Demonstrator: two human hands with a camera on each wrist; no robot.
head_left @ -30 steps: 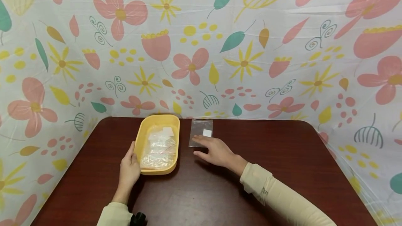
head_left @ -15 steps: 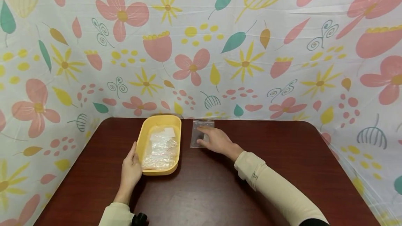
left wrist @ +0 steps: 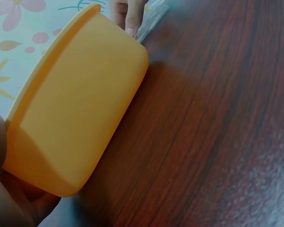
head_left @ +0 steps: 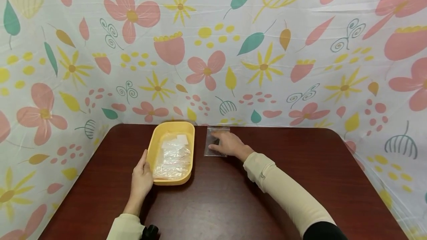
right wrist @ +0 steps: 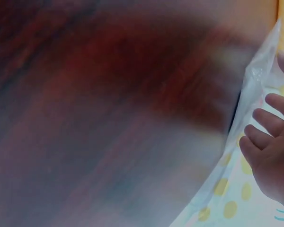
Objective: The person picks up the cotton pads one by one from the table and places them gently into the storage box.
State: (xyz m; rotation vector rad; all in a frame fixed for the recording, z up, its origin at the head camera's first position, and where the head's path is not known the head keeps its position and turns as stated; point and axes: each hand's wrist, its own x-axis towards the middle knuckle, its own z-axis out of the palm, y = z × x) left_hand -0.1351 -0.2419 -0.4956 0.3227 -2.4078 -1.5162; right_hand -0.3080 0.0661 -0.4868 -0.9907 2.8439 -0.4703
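Note:
My left hand (head_left: pixel 141 179) grips the left side of a yellow plastic tray (head_left: pixel 192 151), with the thumb by the rim. In the left wrist view the tray's outer wall (left wrist: pixel 80 104) fills much of the picture. Inside lie several clear plastic bags (head_left: pixel 171 158) and a small white piece (head_left: pixel 182 139). Right of the tray, a clear zip-lock bag (head_left: pixel 209 152) lies flat near the table's back edge. My right hand (head_left: pixel 231 145) reaches over this bag with loosely bent fingers, partly covering it. In the right wrist view the fingers (right wrist: pixel 270 122) appear beside the bag (right wrist: pixel 256 78); contact is unclear.
The dark brown wooden table (head_left: pixel 213 203) extends to a floral cloth (head_left: pixel 213 66) hanging along its back and sides. The tray stands close to that back edge.
My right hand has moved forward over the zip-lock bag, covering the white label seen on it earlier. My left hand keeps its hold on the tray; the view has shifted slightly.

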